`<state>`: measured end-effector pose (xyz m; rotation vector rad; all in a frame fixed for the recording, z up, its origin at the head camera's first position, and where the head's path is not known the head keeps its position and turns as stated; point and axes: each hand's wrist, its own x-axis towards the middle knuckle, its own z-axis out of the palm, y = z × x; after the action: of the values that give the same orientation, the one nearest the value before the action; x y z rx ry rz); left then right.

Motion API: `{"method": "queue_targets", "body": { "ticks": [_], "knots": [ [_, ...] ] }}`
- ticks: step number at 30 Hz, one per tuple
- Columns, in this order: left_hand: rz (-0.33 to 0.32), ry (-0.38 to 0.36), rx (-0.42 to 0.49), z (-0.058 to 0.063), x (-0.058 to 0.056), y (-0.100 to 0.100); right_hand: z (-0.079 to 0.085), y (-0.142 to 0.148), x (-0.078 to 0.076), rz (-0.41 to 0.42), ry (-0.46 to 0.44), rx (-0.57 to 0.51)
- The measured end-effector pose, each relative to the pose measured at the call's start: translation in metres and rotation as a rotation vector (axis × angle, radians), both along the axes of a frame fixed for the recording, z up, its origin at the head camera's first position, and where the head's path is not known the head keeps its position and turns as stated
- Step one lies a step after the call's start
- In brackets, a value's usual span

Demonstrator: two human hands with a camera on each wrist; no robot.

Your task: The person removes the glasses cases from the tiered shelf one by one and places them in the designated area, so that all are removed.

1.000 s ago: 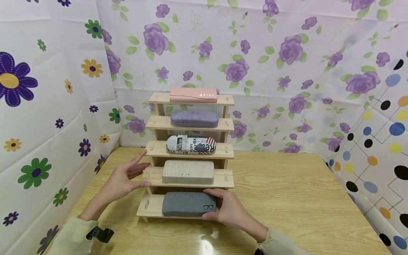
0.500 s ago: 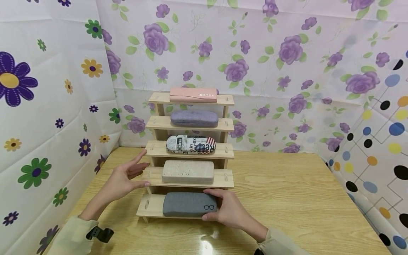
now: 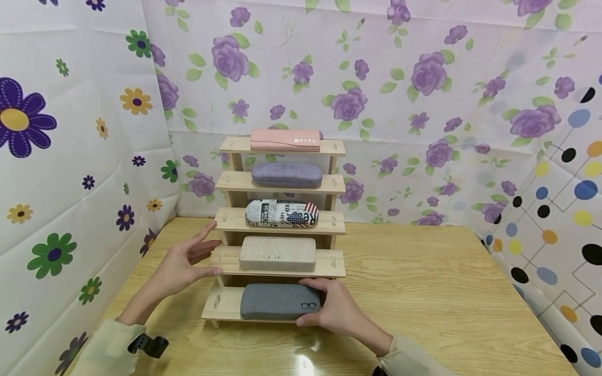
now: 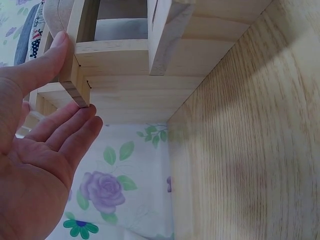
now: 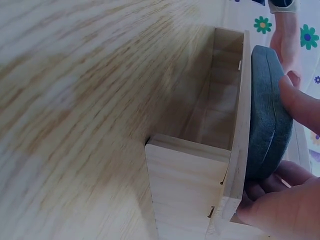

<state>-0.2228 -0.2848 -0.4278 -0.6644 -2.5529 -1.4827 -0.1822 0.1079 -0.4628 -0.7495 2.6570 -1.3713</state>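
A tiered wooden rack (image 3: 337, 262) holds several glasses cases, one on each shelf. On its bottom shelf lies a grey-blue glasses case (image 3: 273, 301) with a small glasses print. My right hand (image 3: 338, 308) grips the right end of this case, thumb in front and fingers behind. In the right wrist view the case (image 5: 265, 115) lies along the shelf, fingers at its near end. My left hand (image 3: 181, 263) is at the rack's left side; in the left wrist view its thumb and fingers hold a shelf's end (image 4: 75, 82) between them.
Above stand a beige case (image 3: 277, 253), a newspaper-print case (image 3: 281, 213), a lavender case (image 3: 287, 175) and a pink case (image 3: 285, 140). The rack stands on a wood-grain table (image 3: 423, 292). Patterned cloth (image 3: 376, 104) hangs behind and at both sides.
The grey-blue glasses case has shifted very slightly to the right on the bottom shelf between the first frame and now. Both hands keep almost the same places.
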Motion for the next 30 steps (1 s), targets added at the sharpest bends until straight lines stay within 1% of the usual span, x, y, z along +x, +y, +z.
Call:
{"method": "queue_targets", "body": {
  "ticks": [7,14,24,30],
  "knots": [
    [-0.005,0.011,0.011,-0.001,0.0,-0.001,-0.003,-0.001,0.002,-0.016,0.017,-0.027],
    [-0.014,-0.003,0.037,0.0,0.0,-0.002,-0.003,0.0,0.006,-0.03,0.021,-0.044],
    [-0.034,-0.005,0.078,-0.002,0.0,-0.003,-0.001,0.004,0.011,-0.008,-0.061,-0.125],
    [-0.047,-0.012,0.098,-0.004,-0.001,-0.003,0.002,0.009,0.015,0.014,-0.093,-0.177]
  ]
}}
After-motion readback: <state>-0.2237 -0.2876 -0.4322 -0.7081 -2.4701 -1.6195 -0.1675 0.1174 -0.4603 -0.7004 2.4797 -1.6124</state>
